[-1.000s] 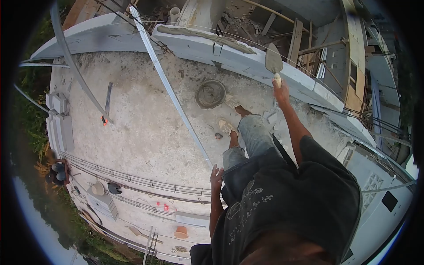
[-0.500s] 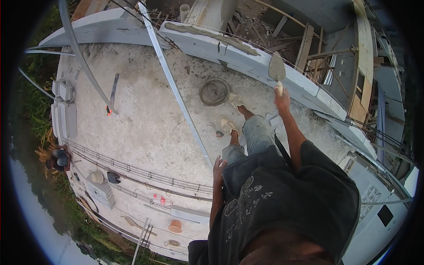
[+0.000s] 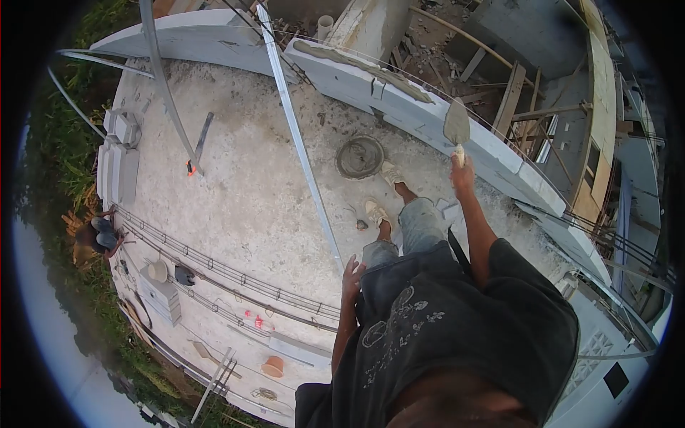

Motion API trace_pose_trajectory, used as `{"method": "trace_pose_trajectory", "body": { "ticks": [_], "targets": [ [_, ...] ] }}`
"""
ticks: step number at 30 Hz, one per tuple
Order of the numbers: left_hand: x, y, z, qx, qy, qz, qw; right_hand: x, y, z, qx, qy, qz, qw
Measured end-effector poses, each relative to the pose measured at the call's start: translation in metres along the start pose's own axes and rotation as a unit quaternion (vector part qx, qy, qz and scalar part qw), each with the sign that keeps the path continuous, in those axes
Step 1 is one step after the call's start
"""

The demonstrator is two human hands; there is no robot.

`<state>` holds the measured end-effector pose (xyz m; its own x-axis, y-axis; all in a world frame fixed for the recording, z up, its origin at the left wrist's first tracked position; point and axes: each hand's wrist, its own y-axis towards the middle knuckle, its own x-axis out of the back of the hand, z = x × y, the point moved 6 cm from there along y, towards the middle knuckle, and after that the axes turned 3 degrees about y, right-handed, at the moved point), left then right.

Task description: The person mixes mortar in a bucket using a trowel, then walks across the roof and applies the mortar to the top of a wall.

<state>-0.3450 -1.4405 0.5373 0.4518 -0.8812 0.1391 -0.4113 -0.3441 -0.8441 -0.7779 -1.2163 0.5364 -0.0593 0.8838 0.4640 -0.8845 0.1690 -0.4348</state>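
One wide, pale concrete floor (image 3: 242, 157) fills most of the view, its surface stained darker along a long wall of light blocks (image 3: 328, 77). Beyond that wall lies a lower area scattered with rubble and boards. A ridge of grey mortar (image 3: 357, 65) sits along part of the wall's top. The person, in a dark shirt (image 3: 471, 321) and worn denim shorts (image 3: 417, 225), stands beside the wall. A bright metal bar (image 3: 294, 125) slants across the view from the wall towards the person's left side, and slim rebar cages (image 3: 235, 278) lie across the floor. Near the far left edge, a second person (image 3: 105, 232) crouches close to some stacked grey blocks (image 3: 118, 171). A round basin (image 3: 339, 160) of wet grey mix rests on the floor near the person's shoes, and an orange pot (image 3: 272, 367) lies farther off.

The trowel (image 3: 457, 128) has a dull grey, leaf-shaped blade and a short, pale handle. It is raised in the right hand (image 3: 462, 175), whose fingers are clamped round the handle; the blade points away from them, seen against the wall, though contact cannot be told. The left hand (image 3: 351, 278) hangs beside the shorts, its fingers loosely apart, near the bar's lower end.
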Motion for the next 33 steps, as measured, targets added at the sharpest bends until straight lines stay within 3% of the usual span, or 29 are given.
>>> {"method": "trace_pose_trajectory", "body": {
  "ticks": [13,21,33],
  "targets": [
    [0.003,0.005,0.016,-0.032,-0.021,-0.011,0.999,0.003,-0.008,0.01,0.017,0.028,0.015,0.999],
    [0.009,0.021,0.026,-0.046,0.011,-0.037,0.998,-0.002,-0.018,0.016,0.027,0.048,0.071,0.996],
    [0.015,0.006,0.014,-0.066,-0.007,-0.068,0.995,-0.03,-0.066,0.03,0.034,-0.023,0.124,0.991]
  ]
}}
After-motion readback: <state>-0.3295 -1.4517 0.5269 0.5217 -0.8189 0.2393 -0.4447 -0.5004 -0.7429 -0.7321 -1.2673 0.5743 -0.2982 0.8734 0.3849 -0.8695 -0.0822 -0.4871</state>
